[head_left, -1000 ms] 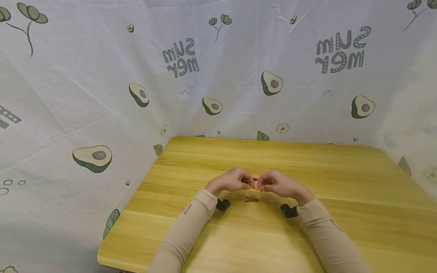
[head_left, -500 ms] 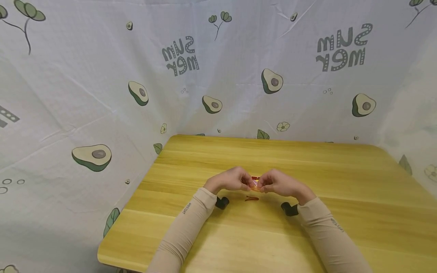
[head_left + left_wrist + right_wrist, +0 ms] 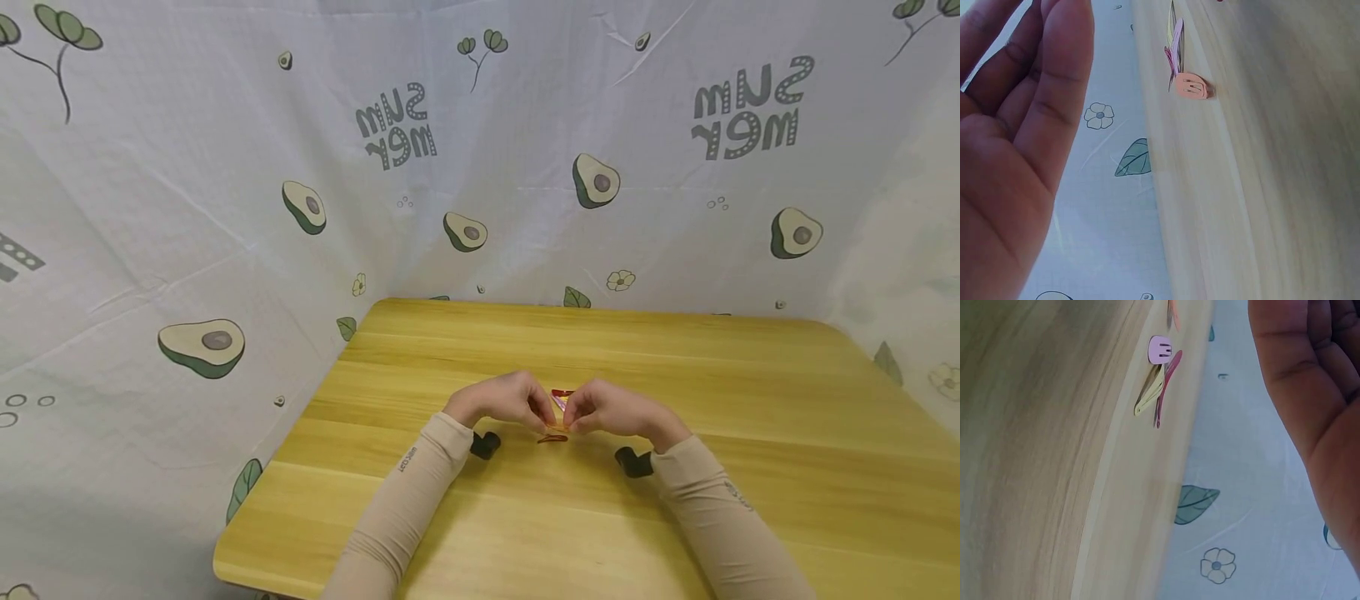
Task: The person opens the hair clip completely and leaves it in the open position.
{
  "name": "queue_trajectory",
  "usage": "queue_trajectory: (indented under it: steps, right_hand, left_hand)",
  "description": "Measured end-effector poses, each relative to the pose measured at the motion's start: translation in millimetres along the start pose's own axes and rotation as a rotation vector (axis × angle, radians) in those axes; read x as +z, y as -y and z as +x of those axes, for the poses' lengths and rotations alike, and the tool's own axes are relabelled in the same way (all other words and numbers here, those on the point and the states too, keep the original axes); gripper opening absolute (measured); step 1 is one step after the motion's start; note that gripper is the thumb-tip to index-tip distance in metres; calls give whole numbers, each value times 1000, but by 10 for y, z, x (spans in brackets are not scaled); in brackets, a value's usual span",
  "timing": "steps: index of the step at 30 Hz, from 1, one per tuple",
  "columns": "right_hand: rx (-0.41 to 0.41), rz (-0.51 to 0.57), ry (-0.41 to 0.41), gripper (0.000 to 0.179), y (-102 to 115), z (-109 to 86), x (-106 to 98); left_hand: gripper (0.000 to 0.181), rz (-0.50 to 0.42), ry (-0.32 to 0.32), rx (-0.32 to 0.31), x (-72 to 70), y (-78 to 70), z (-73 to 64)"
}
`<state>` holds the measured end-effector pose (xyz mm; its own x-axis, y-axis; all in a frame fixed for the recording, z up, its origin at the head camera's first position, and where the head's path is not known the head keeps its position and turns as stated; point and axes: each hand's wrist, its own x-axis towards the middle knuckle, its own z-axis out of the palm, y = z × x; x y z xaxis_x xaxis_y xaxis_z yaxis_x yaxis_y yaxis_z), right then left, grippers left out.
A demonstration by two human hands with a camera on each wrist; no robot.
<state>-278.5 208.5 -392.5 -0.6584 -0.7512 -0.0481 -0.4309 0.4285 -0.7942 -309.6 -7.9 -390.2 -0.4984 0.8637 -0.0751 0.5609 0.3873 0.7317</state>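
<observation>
In the head view my left hand [image 3: 506, 400] and right hand [image 3: 618, 408] meet over the table, thumbs and fingers pinching an orange hair clip [image 3: 557, 428] from both sides. Just in front of it lies a dark red hair clip [image 3: 552, 439]. Behind the fingertips, partly hidden by them, are more clips, including a red hair clip [image 3: 562, 392]. The right wrist view shows a lilac snap clip [image 3: 1160, 350], a yellow clip [image 3: 1149, 394] and a magenta clip [image 3: 1168, 381] lying together. Fingertips are outside both wrist views.
The wooden table [image 3: 450, 333] has rounded corners and ends at a white printed curtain [image 3: 525, 125] on its far and left sides. Black wrist camera mounts [image 3: 486, 446] hang below both wrists, close over the tabletop.
Both hands have come slightly nearer the body with the orange hair clip, down close to the dark red one. The clips behind them show more now.
</observation>
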Motion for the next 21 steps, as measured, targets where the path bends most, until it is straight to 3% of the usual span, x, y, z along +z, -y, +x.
queue_trajectory:
  steps: [11,21]
  right_hand:
    - [-20,-1,20,5,-49,23,45]
    - [48,-32,31,4,-36,33,79]
  left_hand:
    - [9,80,22,-18,42,-2,4]
    - [10,146,36,-33,88,3,7]
